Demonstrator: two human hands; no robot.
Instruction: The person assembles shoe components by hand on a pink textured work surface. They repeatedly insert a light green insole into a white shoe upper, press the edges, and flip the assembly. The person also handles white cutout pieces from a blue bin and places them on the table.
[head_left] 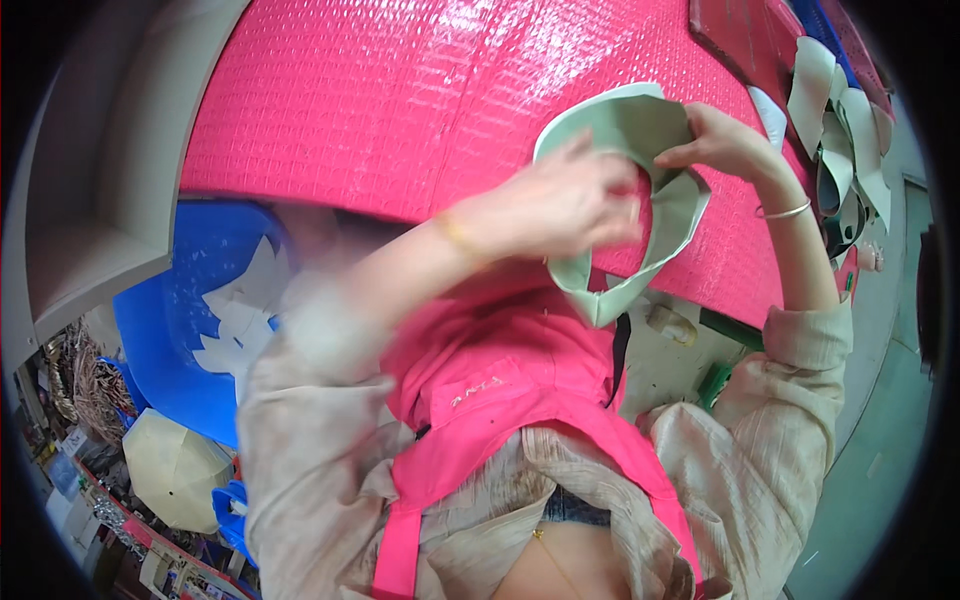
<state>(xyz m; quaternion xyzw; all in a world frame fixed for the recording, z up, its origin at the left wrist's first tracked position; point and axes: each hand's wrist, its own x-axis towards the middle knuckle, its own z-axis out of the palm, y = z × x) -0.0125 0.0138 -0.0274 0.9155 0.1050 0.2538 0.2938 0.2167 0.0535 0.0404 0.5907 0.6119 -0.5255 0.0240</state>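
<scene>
Person at a bright pink textured table (400,100), both hands up over its near edge working one pale green curved cut piece (640,130), looks like thin leather or foam sheet, bent into an open loop. Left hand (560,205) is motion-blurred, fingers curled over the loop's left side and lower band, so it seems to grasp the piece, though the blur hides the exact finger contact. Right hand (715,140) pinches the upper right edge of the same piece between thumb and fingers, closed on it, silver bangle (785,211) on that wrist. The piece sits lifted just above the pink surface, its lower strip (610,295) hanging off toward the person's chest. Person wears a pink apron (500,390) over a beige long-sleeved shirt (310,420). Far right on the table: a heap of similar pale cut pieces (845,120), curled and overlapping, well apart from the hands. Left, below the table edge: a blue plastic bin (180,330) holding white cut shapes (235,320). Lower left: a cream umbrella-like thing (175,465) among floor clutter. Under the table's right side, a roll of tape (670,320) and green bits, too small to tell.
</scene>
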